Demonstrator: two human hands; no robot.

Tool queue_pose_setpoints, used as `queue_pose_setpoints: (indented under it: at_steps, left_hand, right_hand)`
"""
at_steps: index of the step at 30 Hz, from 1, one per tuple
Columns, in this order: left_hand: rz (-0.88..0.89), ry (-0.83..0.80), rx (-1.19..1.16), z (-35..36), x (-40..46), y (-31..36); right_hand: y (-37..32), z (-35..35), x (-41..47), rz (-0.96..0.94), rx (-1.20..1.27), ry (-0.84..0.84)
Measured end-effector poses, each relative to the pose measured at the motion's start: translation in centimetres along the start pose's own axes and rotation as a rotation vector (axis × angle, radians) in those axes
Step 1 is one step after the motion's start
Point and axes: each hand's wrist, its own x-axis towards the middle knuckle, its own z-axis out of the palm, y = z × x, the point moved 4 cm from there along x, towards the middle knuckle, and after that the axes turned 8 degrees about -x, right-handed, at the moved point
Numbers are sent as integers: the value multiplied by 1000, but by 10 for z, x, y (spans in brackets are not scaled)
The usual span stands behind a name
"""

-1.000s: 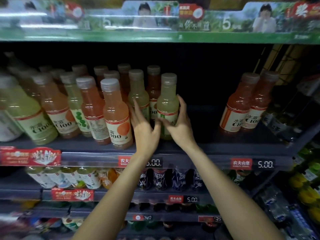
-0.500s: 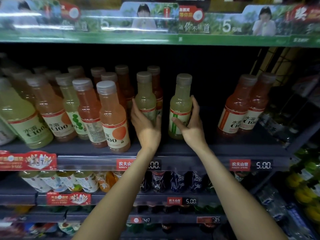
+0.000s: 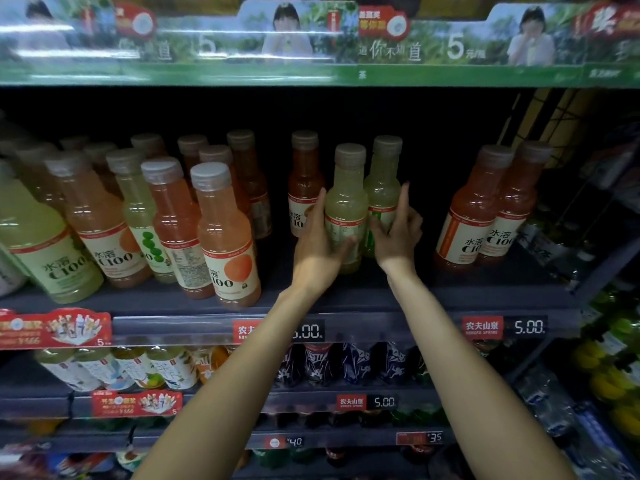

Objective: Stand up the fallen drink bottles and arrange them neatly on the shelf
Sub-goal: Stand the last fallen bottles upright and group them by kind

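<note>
The left hand (image 3: 320, 252) grips the front yellow-green bottle (image 3: 347, 206), upright on the shelf (image 3: 346, 299). The right hand (image 3: 398, 233) holds the second yellow-green bottle (image 3: 385, 188) just behind it. 2 orange bottles (image 3: 485, 216) stand well apart on the right.

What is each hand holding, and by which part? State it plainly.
Left hand grips the front yellow-green bottle around its labelled lower body. Right hand has its grip on the lower body of the yellow-green bottle behind.
</note>
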Motion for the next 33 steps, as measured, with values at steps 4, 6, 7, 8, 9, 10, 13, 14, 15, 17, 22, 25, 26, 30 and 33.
queue_pose_setpoints:
  at_steps: [4,6,7,8,9,10,13,14,15,17,22,25,26,30,33]
  left_hand:
    - [-49,-10,-61,8,4,-1]
    - [-44,-30,-71,14,8,-2]
    - [-41,-40,-65,16,11,-3]
    - [-40,-49,-53,18,13,-4]
    - [-42,-56,-49,19,14,-6]
    - [-46,-63,-53,21,15,-7]
    - [-50,-66,-82,23,16,-9]
    - [-49,-64,-81,23,15,-8]
    - [-43,-62,-72,22,15,-8]
    - [-11,-34,-37,14,10,-7]
    - [134,259,26,-22,-5,-6]
    - [87,311,61,-33,9,-14]
    - [66,304,61,-34,17,-14]
    - [-7,227,152,-27,42,-18]
    - [-80,187,177,-25,46,-27]
  right_hand:
    - [-7,1,9,-6,195,-92]
    - [-9,4,10,36,294,-203]
    - [-9,5,10,53,322,-261]
    - [-9,7,10,69,344,-314]
    - [-10,8,9,77,365,-364]
    - [-11,9,9,82,384,-403]
    - [-17,15,4,86,434,-467]
    - [-16,18,4,94,439,-455]
    - [-16,19,4,108,436,-437]
    - [-14,20,2,144,417,-360]
    - [-16,4,-19,-22,453,-73]
    - [-10,4,-32,-122,263,-23]
    - [-10,4,-36,-155,186,-17]
    - [-10,-1,-42,-246,16,0]
    - [-11,-8,-46,-301,-67,37]
